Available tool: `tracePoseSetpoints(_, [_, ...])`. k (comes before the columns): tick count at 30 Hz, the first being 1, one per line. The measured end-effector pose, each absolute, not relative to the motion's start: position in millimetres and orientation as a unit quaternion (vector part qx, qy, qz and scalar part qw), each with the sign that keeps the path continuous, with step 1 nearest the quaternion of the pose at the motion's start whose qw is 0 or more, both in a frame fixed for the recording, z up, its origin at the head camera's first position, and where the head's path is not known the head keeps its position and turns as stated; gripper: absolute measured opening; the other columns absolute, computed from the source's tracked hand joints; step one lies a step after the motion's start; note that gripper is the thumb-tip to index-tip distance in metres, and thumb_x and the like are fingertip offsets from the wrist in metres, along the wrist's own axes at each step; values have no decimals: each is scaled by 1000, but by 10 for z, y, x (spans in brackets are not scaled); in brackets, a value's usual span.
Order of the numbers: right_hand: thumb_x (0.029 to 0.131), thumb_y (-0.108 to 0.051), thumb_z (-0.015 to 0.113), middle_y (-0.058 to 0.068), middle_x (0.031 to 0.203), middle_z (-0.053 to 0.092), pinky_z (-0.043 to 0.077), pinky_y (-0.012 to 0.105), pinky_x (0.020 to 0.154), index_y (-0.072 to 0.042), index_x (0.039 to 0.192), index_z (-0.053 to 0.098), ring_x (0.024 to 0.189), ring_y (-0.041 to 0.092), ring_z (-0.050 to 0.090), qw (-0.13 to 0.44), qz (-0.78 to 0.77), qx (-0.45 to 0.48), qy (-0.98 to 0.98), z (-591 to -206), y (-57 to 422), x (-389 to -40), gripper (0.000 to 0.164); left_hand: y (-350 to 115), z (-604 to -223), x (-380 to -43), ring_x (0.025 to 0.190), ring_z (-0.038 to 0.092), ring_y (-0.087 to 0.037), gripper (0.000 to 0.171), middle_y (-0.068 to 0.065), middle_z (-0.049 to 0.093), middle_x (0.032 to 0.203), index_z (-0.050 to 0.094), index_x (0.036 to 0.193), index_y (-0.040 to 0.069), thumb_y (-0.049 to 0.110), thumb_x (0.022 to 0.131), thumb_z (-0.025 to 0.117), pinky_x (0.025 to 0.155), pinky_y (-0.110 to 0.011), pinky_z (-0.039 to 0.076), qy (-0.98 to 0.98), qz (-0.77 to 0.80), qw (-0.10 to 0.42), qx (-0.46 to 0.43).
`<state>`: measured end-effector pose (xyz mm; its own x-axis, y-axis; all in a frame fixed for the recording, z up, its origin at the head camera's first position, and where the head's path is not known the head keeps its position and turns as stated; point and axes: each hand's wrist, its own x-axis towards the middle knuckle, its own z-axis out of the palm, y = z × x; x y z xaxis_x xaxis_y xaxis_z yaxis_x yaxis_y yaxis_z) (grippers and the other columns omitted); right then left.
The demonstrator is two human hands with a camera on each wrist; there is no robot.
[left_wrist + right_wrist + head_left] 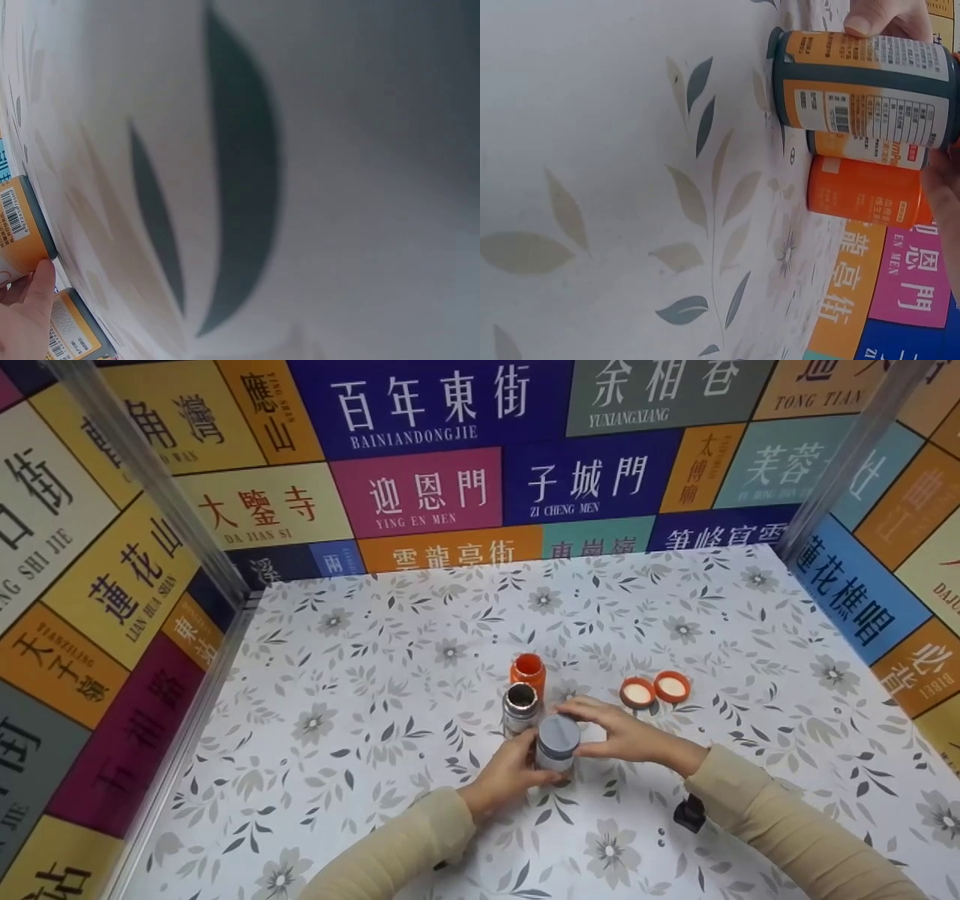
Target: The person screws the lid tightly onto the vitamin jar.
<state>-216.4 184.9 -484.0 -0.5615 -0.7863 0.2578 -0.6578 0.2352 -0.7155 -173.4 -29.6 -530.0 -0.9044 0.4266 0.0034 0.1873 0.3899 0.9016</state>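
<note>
My left hand (510, 769) grips a capped supplement bottle (556, 763) around its left side. It stands upright, with a grey lid (559, 733); the right wrist view shows orange-and-white printed labels. Around the lid curve the thumb and fingers of my right hand (630, 733), thumb at its right side. Just behind to the left stands an uncapped grey bottle (520, 718), dark inside. Beyond it is an uncapped orange bottle (528, 669). In the left wrist view, fingers of the left hand (28, 319) show between two labelled bottles; most of the hand is out of frame.
Two orange lids (672, 687) lie inside up, side by side, right of the bottles. A small black object (688, 814) is by the right cuff. The floral-patterned table (420, 622) is bordered by upright panels (427, 491) of coloured street-name signs.
</note>
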Motion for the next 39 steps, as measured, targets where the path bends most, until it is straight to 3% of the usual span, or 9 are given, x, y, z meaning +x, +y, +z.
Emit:
tracePoseSetpoints(6, [73, -8, 74, 15, 114, 51, 44, 28, 89, 7, 121, 49, 105, 12, 48, 44, -430, -440, 788, -4905, 1772, -2152, 56, -296, -5293, -1739, 106, 56, -17, 61, -8, 58, 119, 47, 126, 3, 12, 73, 75, 92, -25, 44, 835, 506, 115, 182])
tracePoseSetpoints(10, [69, -6, 77, 15, 109, 52, 44, 31, 87, 5, 114, 50, 98, 15, 51, 56, -439, -392, 806, -4903, 1702, -2110, 53, -307, -5289, -1742, 104, 57, -17, 58, -9, 58, 117, 47, 124, 2, 13, 74, 75, 90, -25, 46, 843, 491, 107, 190])
tracePoseSetpoints(15, [67, -5, 78, 21, 118, 48, 43, 34, 91, 8, 116, 46, 104, 21, 49, 73, -444, -378, 809, -4891, 1691, -2078, 61, -317, -5293, -1745, 102, 57, -17, 56, -10, 59, 115, 49, 122, 1, 14, 74, 75, 88, -25, 46, 842, 491, 102, 199])
tracePoseSetpoints(19, [71, -8, 76, 22, 128, 46, 40, 35, 97, 7, 128, 40, 114, 16, 46, 86, -459, -403, 787, -4906, 1773, -2109, 69, -312, -5300, -1751, 103, 57, -18, 58, -10, 59, 116, 48, 122, 1, 14, 73, 75, 89, -24, 46, 836, 501, 106, 198])
tracePoseSetpoints(28, [88, 1, 55, 22, 142, 33, 24, 13, 104, -1, 140, 32, 130, -1, 30, 186, -498, -425, 733, -4937, 1931, -2162, 57, -311, -5295, -1751, 103, 58, -18, 58, -10, 59, 116, 48, 123, 2, 13, 73, 76, 89, -25, 46, 830, 511, 114, 190])
tracePoseSetpoints(29, [88, 1, 54, 21, 143, 33, 25, 16, 104, -1, 140, 33, 129, -2, 29, 194, -502, -414, 734, -4926, 1934, -2156, 56, -309, -5296, -1752, 103, 58, -18, 58, -10, 59, 116, 48, 123, 2, 13, 73, 76, 89, -25, 46, 831, 511, 115, 188])
tracePoseSetpoints(33, [89, -5, 56, 20, 141, 38, 26, 43, 107, -1, 137, 37, 127, 0, 34, 193, -507, -383, 748, -4907, 1939, -2150, 52, -308, -5294, -1744, 102, 58, -17, 59, -10, 59, 115, 48, 122, 2, 13, 72, 76, 89, -25, 46, 831, 510, 111, 190])
tracePoseSetpoints(35, [88, -8, 59, 19, 139, 40, 27, 48, 106, 0, 136, 40, 126, 1, 36, 178, -494, -377, 763, -4904, 1936, -2150, 52, -305, -5293, -1741, 102, 58, -18, 59, -10, 59, 115, 48, 123, 2, 13, 72, 77, 89, -25, 46, 831, 511, 111, 189])
tracePoseSetpoints(39, [82, -8, 66, 18, 132, 47, 34, 28, 102, 3, 130, 45, 122, 7, 41, 113, -445, -405, 791, -4909, 1897, -2156, 55, -303, -5284, -1737, 108, 55, -18, 62, -8, 58, 118, 46, 126, 4, 14, 73, 76, 95, -29, 43, 835, 507, 121, 177])
